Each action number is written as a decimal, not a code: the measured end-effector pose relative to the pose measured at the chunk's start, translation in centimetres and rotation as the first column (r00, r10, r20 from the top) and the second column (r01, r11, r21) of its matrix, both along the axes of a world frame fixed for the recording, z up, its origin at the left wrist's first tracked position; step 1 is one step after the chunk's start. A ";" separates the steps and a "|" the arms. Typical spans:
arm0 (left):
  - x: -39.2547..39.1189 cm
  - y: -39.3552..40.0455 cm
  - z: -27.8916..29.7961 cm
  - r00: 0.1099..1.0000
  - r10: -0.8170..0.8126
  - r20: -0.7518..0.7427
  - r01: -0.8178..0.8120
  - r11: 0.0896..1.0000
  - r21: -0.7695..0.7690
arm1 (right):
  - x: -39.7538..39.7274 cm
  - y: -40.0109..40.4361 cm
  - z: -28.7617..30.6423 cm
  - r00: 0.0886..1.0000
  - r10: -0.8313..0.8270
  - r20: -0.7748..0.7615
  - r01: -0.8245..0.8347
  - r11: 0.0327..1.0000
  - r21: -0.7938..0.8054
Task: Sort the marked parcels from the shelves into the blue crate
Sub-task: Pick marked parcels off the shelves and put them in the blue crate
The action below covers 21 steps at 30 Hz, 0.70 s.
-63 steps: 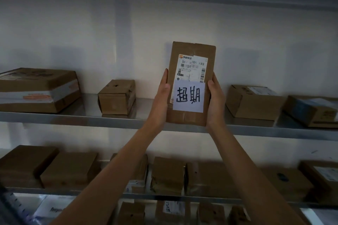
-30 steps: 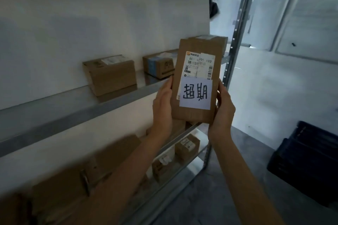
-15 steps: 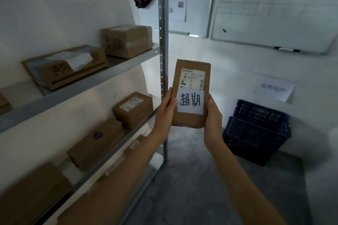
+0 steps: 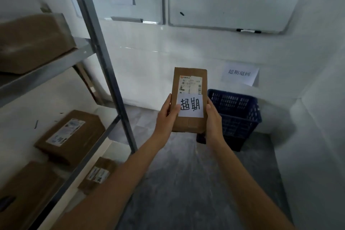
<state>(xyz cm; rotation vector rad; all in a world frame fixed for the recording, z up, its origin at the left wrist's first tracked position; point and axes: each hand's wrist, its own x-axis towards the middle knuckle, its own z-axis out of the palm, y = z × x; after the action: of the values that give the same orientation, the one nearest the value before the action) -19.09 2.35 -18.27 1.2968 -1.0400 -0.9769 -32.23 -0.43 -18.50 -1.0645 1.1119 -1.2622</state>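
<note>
I hold a brown cardboard parcel [image 4: 189, 123] upright in front of me, with a shipping label on top and a white handwritten note stuck below it. My left hand [image 4: 166, 115] grips its left edge, thumb on the note's corner. My right hand [image 4: 213, 117] grips its right edge. The blue slatted crate [image 4: 237, 112] stands on the floor by the far wall, just behind and to the right of the parcel; its inside is partly hidden.
A metal shelf unit [image 4: 104, 65] with several brown parcels fills the left side. A paper sign [image 4: 239, 75] hangs on the wall above the crate. Whiteboards [image 4: 224, 2] cover the far wall. Grey floor [image 4: 186, 183] lies between me and the crate.
My view has turned right, away from the shelves and toward the corner. The parcel stays in both hands, and the blue crate now sits closer, right behind it.
</note>
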 end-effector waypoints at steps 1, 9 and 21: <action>-0.1 -1.6 -0.2 1.000 -0.017 -0.007 0.018 1.000 0.008 | -0.2 -1.4 -0.3 1.000 -0.018 -0.003 0.019 1.000 0.015; -2.6 -13.4 -2.2 0.987 -0.161 0.018 0.159 0.985 0.074 | -4.1 -11.9 -3.0 0.983 -0.161 -0.087 0.172 0.975 0.141; -10.1 -32.3 -6.9 0.969 -0.245 -0.021 0.245 0.957 0.154 | -11.9 -29.7 -7.8 0.975 -0.183 -0.124 0.207 0.952 0.226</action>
<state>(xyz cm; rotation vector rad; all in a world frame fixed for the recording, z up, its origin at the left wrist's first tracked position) -29.14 -29.92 -25.17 1.3124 -1.1614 -1.2681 -44.11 -30.13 -26.28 -0.8610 1.4374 -1.2008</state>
